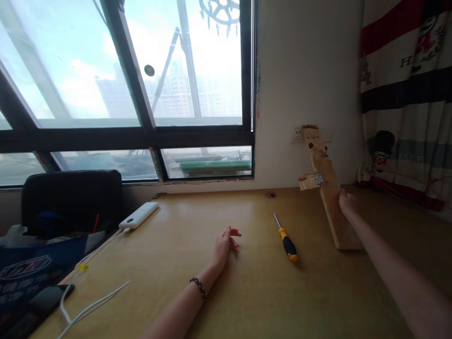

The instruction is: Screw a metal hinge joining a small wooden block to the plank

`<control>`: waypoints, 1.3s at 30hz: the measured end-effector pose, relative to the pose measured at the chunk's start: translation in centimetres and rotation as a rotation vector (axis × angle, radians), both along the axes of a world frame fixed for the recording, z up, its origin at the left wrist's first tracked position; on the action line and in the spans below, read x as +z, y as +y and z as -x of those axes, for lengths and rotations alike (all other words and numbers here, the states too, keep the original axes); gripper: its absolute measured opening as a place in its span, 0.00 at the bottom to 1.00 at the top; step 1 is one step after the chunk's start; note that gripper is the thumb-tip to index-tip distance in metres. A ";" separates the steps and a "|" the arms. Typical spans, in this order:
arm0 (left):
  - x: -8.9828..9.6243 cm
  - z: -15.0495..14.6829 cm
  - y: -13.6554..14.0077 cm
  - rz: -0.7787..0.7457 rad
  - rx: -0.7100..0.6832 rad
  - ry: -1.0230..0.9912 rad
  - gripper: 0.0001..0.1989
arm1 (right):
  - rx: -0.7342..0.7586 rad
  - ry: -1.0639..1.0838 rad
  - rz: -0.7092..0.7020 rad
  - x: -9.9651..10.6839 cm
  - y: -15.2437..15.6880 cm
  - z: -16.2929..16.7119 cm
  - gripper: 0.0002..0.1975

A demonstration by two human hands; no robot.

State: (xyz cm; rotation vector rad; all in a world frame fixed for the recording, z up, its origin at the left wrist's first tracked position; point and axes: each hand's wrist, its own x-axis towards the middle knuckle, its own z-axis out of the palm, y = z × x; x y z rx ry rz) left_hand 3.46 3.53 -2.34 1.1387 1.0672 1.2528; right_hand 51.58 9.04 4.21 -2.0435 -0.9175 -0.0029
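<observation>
My right hand (348, 204) grips the edge of a long wooden board (330, 188), which stands tilted on the table at the right. Partway up the board, a metal hinge (318, 179) joins a small wood piece (308, 182) that sticks out to the left. The board's upper end looks rough and chipped. My left hand (226, 242) is just over the middle of the table, fingers loosely apart and holding nothing. Between my hands lies a screwdriver (289, 245) with a yellow and black handle, its shaft pointing away from me.
On the table's left side is a white power bank (139, 215) with a white cable (95, 301). A black chair (72, 193) and a blue bag (28, 273) stand beyond that edge. A wall socket (297, 135) sits behind the board; a curtain (406, 99) hangs at right.
</observation>
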 end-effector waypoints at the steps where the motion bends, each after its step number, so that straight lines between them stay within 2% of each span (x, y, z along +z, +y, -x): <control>1: 0.1 0.0 0.0 0.000 0.001 0.007 0.23 | -0.019 0.014 0.025 0.0 0.2 -0.1 0.28; 7: 0.3 -0.2 0.0 0.010 -0.004 0.043 0.23 | -0.075 0.004 0.125 0.4 0.1 0.2 0.30; 10: 0.3 -0.2 0.0 0.005 -0.002 0.047 0.23 | -0.113 -0.073 0.079 0.3 -1.1 1.6 0.35; 13: 0.3 -0.2 -0.1 -0.009 -0.004 0.045 0.23 | -0.117 -0.255 0.010 -0.7 -2.7 3.9 0.46; 16: 0.3 -0.2 -0.3 -0.016 -0.004 0.047 0.23 | -0.164 -0.352 0.044 -2.7 -4.2 6.1 0.54; 20: 0.3 -0.2 -0.2 -0.014 -0.002 0.057 0.23 | -0.199 -0.425 0.037 -4.9 -5.1 7.1 0.44; 23: 0.2 -0.3 -0.1 -0.014 0.003 0.062 0.24 | -0.180 -0.476 0.017 -5.2 -5.1 6.7 0.40; 35: -0.2 -0.4 0.0 -0.030 -0.014 0.062 0.23 | -0.146 -0.460 0.026 -5.1 -6.0 5.9 0.47; 39: -0.1 -0.5 0.0 -0.024 -0.013 0.058 0.24 | -0.142 -0.518 -0.035 -3.4 -7.1 7.4 0.47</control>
